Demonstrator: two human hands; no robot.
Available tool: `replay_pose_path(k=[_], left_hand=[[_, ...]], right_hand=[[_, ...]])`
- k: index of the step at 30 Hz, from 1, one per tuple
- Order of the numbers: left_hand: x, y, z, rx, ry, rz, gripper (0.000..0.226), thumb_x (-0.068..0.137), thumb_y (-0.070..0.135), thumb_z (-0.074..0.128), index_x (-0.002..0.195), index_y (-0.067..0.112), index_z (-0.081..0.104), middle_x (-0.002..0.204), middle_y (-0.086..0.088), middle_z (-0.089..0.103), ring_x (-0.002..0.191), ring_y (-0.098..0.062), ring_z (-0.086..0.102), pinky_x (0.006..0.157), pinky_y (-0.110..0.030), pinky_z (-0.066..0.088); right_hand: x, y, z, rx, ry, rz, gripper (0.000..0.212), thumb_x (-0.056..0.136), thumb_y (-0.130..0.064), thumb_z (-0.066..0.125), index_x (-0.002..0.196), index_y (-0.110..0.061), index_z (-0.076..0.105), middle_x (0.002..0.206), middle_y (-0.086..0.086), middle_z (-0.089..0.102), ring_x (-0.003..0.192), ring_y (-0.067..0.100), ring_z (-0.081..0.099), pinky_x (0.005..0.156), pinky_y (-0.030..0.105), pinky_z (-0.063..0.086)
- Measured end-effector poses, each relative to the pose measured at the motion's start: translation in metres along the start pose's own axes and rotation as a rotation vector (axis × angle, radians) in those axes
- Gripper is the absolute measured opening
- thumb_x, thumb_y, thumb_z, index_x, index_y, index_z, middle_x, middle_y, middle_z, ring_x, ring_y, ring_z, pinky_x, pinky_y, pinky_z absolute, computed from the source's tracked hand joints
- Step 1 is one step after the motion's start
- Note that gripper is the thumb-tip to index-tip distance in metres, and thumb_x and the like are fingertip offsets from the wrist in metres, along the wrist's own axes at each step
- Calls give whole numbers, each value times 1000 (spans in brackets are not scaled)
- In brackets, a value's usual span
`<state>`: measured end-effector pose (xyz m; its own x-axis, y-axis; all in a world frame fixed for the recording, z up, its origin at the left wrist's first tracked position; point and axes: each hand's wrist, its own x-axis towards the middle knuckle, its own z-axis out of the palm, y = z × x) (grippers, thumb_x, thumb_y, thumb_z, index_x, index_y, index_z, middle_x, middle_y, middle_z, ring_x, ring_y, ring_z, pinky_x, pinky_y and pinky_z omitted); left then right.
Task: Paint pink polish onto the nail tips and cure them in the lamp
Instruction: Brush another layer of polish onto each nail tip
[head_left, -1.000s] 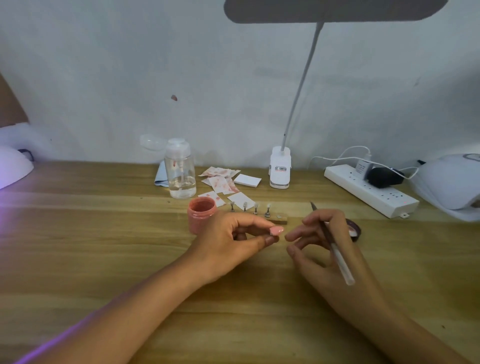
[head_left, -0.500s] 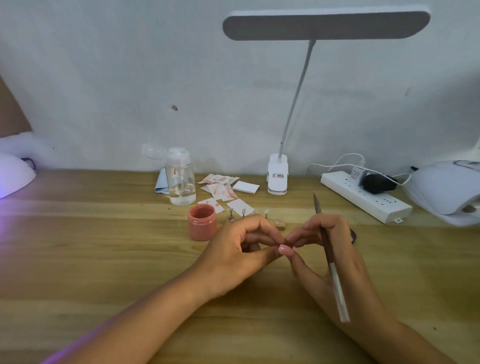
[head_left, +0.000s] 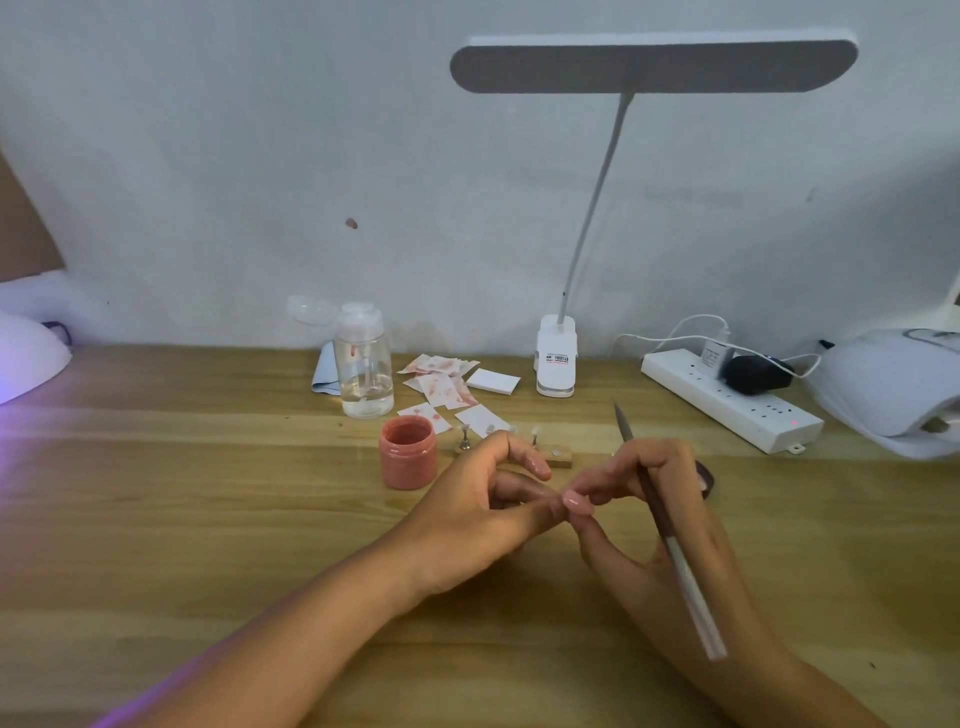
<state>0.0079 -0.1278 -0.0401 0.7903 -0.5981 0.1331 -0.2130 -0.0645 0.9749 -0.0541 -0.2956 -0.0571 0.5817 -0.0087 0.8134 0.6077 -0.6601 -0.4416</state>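
Forearms angle in from the near edge of the wooden desk (head_left: 208, 519), and our hands meet over its middle. Our left hand (head_left: 467, 512) pinches a nail tip (head_left: 578, 503), already coated pink, between thumb and fingers, with the index finger arched above. Our right hand (head_left: 644, 493) sets its fingertips on the same tip and grips the brush (head_left: 675, 551) in its curled fingers, dark pointed end aimed away from us. We judge this tip painted but not yet cured.

Just beyond the pinch to its left stands the open pink polish jar (head_left: 408, 452). Directly behind the pinch, the wooden holder (head_left: 560, 460) carries small stands; whether they bear tips, we cannot tell. Curing lamps sit well out on either side, one glowing purple (head_left: 28, 358) on the left and one white (head_left: 893, 384) on the right.
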Motion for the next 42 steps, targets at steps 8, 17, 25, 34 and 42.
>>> replay_pose_path(k=[8,17,25,34,42], left_hand=[[1,-12,-3,144,176,44,11,94,22,64,97,22,54,76,4,76,57,-11,52,56,-26,43],[5,-21,-9,174,307,101,10,91,18,66,83,18,60,44,8,51,46,-7,55,58,-25,47],[6,-23,-7,165,279,89,10,90,21,68,83,17,62,44,9,48,45,-6,51,59,-31,48],[5,-23,-4,416,451,185,9,81,32,66,86,29,59,77,18,62,70,-4,59,66,-28,51],[2,-27,-3,874,351,237,29,85,39,57,113,30,50,112,14,56,109,-6,48,92,-27,41]], right_hand=[[19,13,0,126,-57,392,44,77,-4,76,97,-21,40,85,-8,69,79,6,67,74,24,53],[51,43,36,-198,-104,552,39,85,-19,69,103,-19,35,77,-7,66,79,18,66,77,45,53],[44,54,39,-284,-174,475,43,82,-18,71,103,-22,34,81,-14,60,72,7,60,66,35,50],[60,47,40,-441,-305,176,48,74,-20,75,102,-21,36,95,-13,59,92,18,54,80,36,41],[70,46,39,-667,-421,87,37,77,-23,63,107,-21,40,89,-10,63,99,18,49,90,30,28]])
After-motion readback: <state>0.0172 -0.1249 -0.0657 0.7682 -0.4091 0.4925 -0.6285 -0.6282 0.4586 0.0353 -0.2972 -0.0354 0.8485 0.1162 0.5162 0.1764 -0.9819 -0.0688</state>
